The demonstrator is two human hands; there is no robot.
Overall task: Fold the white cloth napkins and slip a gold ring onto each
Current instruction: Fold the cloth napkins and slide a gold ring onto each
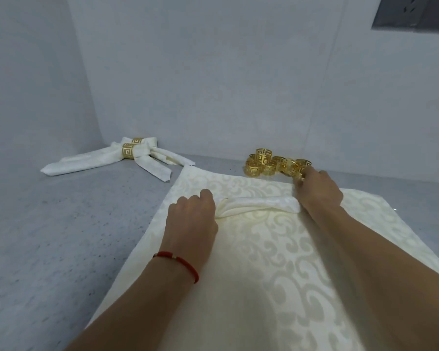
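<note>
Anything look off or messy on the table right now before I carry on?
Nothing damaged or spilled. The spare gold rings sit in a loose jumble, one perched on the others, rather than in a row. The two finished napkins lie crossed over each other in the far left corner. The flat napkin lies smooth.

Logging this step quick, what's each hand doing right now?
Left hand: closed, gripping the left end of the rolled napkin.
Right hand: fingers at a gold ring; whether it holds the ring cannot be told.
</note>
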